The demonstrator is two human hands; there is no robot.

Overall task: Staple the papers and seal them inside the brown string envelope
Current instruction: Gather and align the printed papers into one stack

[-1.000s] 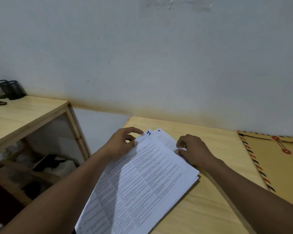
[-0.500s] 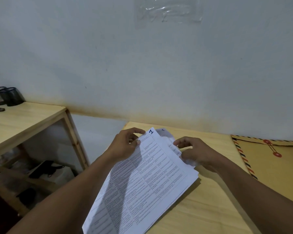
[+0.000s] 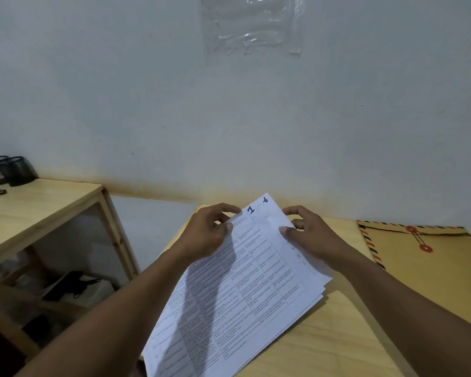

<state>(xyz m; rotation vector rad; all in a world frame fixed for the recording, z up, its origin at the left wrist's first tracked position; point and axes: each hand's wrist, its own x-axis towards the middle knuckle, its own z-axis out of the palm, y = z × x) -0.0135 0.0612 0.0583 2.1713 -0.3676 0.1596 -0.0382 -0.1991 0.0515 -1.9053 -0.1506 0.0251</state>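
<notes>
counter [image 3: 337, 336]: pale wood against a wall
papers [image 3: 242, 289]: thin, floppy; hold by the top corners
left hand [image 3: 207, 235], right hand [image 3: 310, 238]: each grip pinches a top corner
envelope [image 3: 430, 265]: flat at the counter's right edge

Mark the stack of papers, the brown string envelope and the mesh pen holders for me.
stack of papers [image 3: 245, 289], head view, middle of the printed top sheet.
brown string envelope [image 3: 430, 273], head view, plain brown face below the red string buttons.
mesh pen holders [image 3: 14, 171], head view, side wall of the nearer black cup.

handwritten blue "1" on top corner of papers [image 3: 245, 281].
</notes>
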